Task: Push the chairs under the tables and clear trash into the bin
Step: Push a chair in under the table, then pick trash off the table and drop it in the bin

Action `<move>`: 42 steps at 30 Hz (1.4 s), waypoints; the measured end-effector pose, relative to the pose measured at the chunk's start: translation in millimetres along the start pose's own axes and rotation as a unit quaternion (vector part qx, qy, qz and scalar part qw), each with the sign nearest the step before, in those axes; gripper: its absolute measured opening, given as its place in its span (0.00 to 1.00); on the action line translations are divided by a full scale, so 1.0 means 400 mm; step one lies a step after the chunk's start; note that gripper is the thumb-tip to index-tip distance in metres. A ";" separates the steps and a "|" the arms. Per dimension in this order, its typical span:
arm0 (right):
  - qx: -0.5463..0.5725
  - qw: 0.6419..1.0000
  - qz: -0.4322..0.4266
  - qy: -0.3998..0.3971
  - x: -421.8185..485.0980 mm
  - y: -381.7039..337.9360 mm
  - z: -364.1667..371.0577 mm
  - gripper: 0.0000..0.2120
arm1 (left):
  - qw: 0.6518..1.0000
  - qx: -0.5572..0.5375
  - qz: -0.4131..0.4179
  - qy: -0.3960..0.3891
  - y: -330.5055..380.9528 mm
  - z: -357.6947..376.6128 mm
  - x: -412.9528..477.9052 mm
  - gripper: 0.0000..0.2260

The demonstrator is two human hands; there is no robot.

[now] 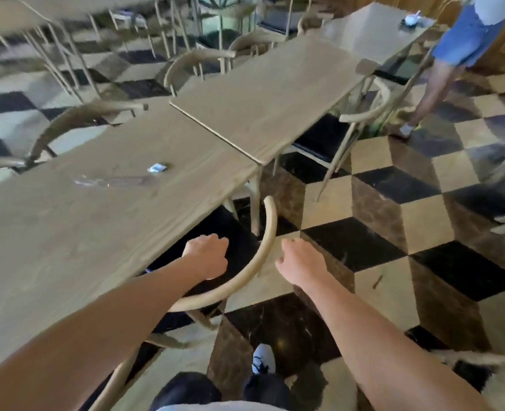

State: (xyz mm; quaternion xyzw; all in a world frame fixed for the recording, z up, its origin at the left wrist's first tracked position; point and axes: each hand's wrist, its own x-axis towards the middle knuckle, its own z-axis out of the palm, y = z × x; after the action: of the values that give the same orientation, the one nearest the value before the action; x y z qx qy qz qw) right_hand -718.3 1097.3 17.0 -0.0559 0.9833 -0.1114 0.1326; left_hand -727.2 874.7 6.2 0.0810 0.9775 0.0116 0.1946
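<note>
Your left hand (206, 256) hovers curled over the black seat, holding nothing; your right hand (301, 262) hangs loose and empty just beside the chair (270, 229). That chair sits only partly under the near table (67, 247), angled. Push from one side and its curved rail will likely snag the table's edge or leg. A blue wrapper (157, 167) waits on top, easily forgotten.

Left hand (206, 256) fisted, right hand (301, 262) loose.
</note>
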 end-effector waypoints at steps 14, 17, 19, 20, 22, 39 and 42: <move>-0.046 0.981 -0.165 -0.087 0.421 -0.235 -0.080 0.10 | 0.983 -0.040 -0.176 0.005 -0.260 -0.097 0.165 0.09; -0.050 0.978 -0.173 -0.107 0.481 -0.263 -0.097 0.08 | 0.980 -0.056 -0.190 0.031 -0.308 -0.128 0.201 0.08; -0.064 0.978 -0.167 -0.109 0.517 -0.289 -0.101 0.08 | 0.979 -0.053 -0.195 0.033 -0.342 -0.136 0.214 0.08; -0.069 0.977 -0.166 -0.111 0.531 -0.305 -0.101 0.08 | 0.978 -0.053 -0.198 0.031 -0.360 -0.135 0.219 0.08; -0.079 0.976 -0.166 -0.115 0.556 -0.341 -0.090 0.08 | 0.978 -0.055 -0.202 0.022 -0.401 -0.122 0.237 0.09; -0.076 0.934 -0.313 -0.157 1.027 -0.685 0.073 0.16 | 0.920 -0.148 -0.363 -0.013 -0.696 -0.091 0.474 0.20; -0.056 0.928 -0.336 -0.152 1.103 -0.732 0.129 0.21 | 0.908 -0.165 -0.386 0.006 -0.751 -0.070 0.526 0.25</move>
State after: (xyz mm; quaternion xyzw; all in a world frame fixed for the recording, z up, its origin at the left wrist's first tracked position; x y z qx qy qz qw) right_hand -1103.7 741.4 -72.7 -0.4064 0.8796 -0.0846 0.2323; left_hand -975.8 612.9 -63.9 -0.3358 0.9177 0.0971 0.1890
